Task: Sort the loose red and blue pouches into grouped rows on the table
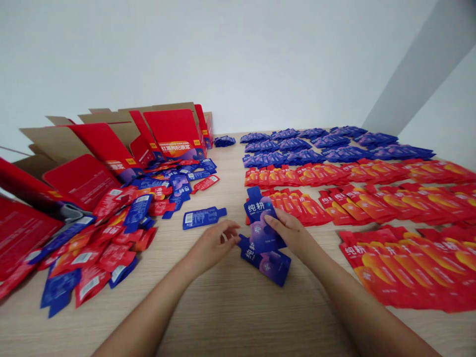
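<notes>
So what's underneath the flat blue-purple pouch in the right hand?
Below the held pouch is a second flat blue-purple pouch, angled differently. Its neck, some white lettering and its wide end show; the overlapped part is hidden.

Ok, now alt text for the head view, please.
The right hand holds a blue pouch overlapping a second blue pouch, the left hand close by. Loose red and blue pouches lie left, by open red boxes; rows of red pouches and blue piles lie right.

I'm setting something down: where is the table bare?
Bare tabletop lies between the left forearm and right forearm, before the overlapping blue pouches. A strip, partly taken by one lone pouch, divides the mixed heap from red rows. Boxes and heap crowd the left; rows the right.
</notes>
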Motion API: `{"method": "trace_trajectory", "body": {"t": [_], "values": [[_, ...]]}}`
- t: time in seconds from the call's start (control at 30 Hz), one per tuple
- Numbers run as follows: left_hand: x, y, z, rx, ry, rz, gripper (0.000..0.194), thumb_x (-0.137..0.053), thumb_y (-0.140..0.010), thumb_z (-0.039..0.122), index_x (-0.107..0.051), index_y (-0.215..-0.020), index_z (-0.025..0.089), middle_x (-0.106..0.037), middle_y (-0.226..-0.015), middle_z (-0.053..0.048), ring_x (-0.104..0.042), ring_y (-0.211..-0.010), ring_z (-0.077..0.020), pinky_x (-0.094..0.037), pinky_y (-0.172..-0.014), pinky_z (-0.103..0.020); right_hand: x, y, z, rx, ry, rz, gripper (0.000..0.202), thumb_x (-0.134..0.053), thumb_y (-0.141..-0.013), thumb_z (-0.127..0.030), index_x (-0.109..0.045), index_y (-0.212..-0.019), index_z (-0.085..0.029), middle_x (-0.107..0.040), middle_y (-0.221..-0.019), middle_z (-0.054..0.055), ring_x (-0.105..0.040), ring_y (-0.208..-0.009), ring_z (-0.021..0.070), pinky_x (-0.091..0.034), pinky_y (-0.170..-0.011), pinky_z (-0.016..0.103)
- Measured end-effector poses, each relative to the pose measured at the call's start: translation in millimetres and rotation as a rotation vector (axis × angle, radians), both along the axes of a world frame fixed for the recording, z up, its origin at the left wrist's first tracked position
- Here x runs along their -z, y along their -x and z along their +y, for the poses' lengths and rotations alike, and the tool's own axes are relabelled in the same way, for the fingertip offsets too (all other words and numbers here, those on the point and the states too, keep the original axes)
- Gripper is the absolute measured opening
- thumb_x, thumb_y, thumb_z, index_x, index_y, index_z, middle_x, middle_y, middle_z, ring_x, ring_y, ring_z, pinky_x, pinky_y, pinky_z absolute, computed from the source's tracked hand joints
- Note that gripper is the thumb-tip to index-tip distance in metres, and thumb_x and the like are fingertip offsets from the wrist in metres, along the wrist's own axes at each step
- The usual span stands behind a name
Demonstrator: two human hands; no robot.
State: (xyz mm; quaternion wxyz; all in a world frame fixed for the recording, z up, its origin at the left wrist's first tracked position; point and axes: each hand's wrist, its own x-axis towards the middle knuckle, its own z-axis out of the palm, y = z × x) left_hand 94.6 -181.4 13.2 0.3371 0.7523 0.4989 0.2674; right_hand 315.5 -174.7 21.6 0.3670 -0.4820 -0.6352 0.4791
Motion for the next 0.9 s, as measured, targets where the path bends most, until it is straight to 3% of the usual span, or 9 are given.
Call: {"method": "trace_trajectory", "body": {"t": [0.1, 0.2, 0.4, 0.5, 0.57, 0.67, 0.73, 0.83, 0.9], "values": [[8.7, 33.2, 23.6, -0.229, -0.332, 0.337, 0.038, -0.057, -0.078, 0.030, -0.056, -0.113, 0.015, -0.061, -0.114, -0.012, -0.054, -0.110, -0.0261, -0.042, -0.095, -0.042, -8.1, -15.3, 5.0, -0.247, 0.102, -0.156, 0.030, -0.044, -0.084, -0.046, -0.050, -0.072, -0.019, -0.050, -0.062, -0.002, -0.046, -0.054, 0.0125, -0.035, -0.050, 0.024], [21.4, 55.7, 37.8, -0.274, -0.278, 0.613, 0.055, -0.060, -0.076, 0.033, -0.050, -0.125, 0.011, -0.053, -0.129, -0.017, -0.046, -0.122, -0.0313, -0.036, -0.103, -0.046, -12.4, -20.1, 3.7, -0.395, 0.003, -0.412, 0.026, -0.046, -0.085, -0.037, -0.052, -0.069, -0.018, -0.053, -0.064, -0.001, -0.048, -0.057, 0.0129, -0.033, -0.052, 0.024], [18.5, 59.1, 39.4, -0.268, -0.249, 0.758, 0.047, -0.040, -0.079, 0.010, -0.054, -0.124, 0.010, -0.060, -0.122, -0.016, -0.054, -0.113, -0.0268, -0.040, -0.099, -0.039, -10.4, -13.9, -0.4, -0.288, -0.090, -0.770, 0.013, -0.059, -0.079, -0.027, -0.058, -0.071, -0.018, -0.063, -0.071, 0.003, -0.056, -0.064, 0.0168, -0.033, -0.055, 0.025], [5.7, 54.7, 38.4, -0.349, -0.215, 0.528, 0.037, -0.039, -0.079, 0.012, -0.063, -0.107, 0.013, -0.067, -0.109, -0.013, -0.059, -0.105, -0.0259, -0.043, -0.095, -0.038, -9.6, -11.5, 1.1, -0.149, -0.179, -0.709, 0.006, -0.061, -0.077, -0.021, -0.058, -0.075, -0.017, -0.064, -0.076, 0.004, -0.057, -0.070, 0.0168, -0.036, -0.060, 0.025], [-2.4, 46.0, 34.8, -0.411, -0.142, 0.210, 0.026, -0.045, -0.079, 0.022, -0.065, -0.096, 0.015, -0.070, -0.098, -0.010, -0.062, -0.096, -0.0251, -0.047, -0.089, -0.038, -9.3, -8.7, 1.5, -0.058, -0.242, -0.598, 0.005, -0.057, -0.079, -0.021, -0.057, -0.075, -0.017, -0.063, -0.075, 0.003, -0.057, -0.068, 0.0159, -0.037, -0.060, 0.025], [-9.3, 20.3, 20.2, -0.390, 0.108, -0.395, 0.028, -0.059, -0.073, 0.038, -0.061, -0.090, 0.015, -0.070, -0.082, -0.005, -0.065, -0.076, -0.0202, -0.053, -0.074, -0.034, -7.6, 0.6, -2.6, -0.032, -0.245, -0.389, 0.014, -0.050, -0.085, -0.027, -0.057, -0.077, -0.018, -0.064, -0.073, 0.003, -0.058, -0.068, 0.0158, -0.039, -0.061, 0.026], [-8.9, -0.7, 6.1, -0.306, 0.329, -0.651, 0.038, -0.065, -0.070, 0.047, -0.058, -0.090, 0.016, -0.067, -0.068, -0.001, -0.063, -0.058, -0.0167, -0.053, -0.055, -0.029, -5.5, 9.8, -8.6, -0.082, -0.204, -0.254, 0.021, -0.046, -0.088, -0.034, -0.058, -0.081, -0.018, -0.064, -0.074, 0.003, -0.059, -0.068, 0.0160, -0.040, -0.061, 0.026], [-3.7, -24.6, -12.3, -0.208, 0.523, -0.683, 0.043, -0.060, -0.074, 0.055, -0.050, -0.091, 0.017, -0.058, -0.051, 0.004, -0.048, -0.031, -0.0112, -0.037, -0.028, -0.020, -1.7, 22.4, -18.7, -0.179, -0.124, -0.124, 0.027, -0.043, -0.090, -0.040, -0.056, -0.080, -0.018, -0.061, -0.068, 0.001, -0.058, -0.061, 0.0151, -0.042, -0.057, 0.025], [-0.7, -31.4, -18.6, -0.168, 0.533, -0.658, 0.043, -0.057, -0.077, 0.057, -0.046, -0.092, 0.018, -0.057, -0.048, 0.005, -0.041, -0.026, -0.0084, -0.029, -0.023, -0.017, 0.5, 26.5, -22.8, -0.221, -0.020, -0.045, 0.030, -0.039, -0.092, -0.042, -0.053, -0.077, -0.019, -0.057, -0.061, -0.001, -0.055, -0.053, 0.0136, -0.042, -0.051, 0.024]]}}
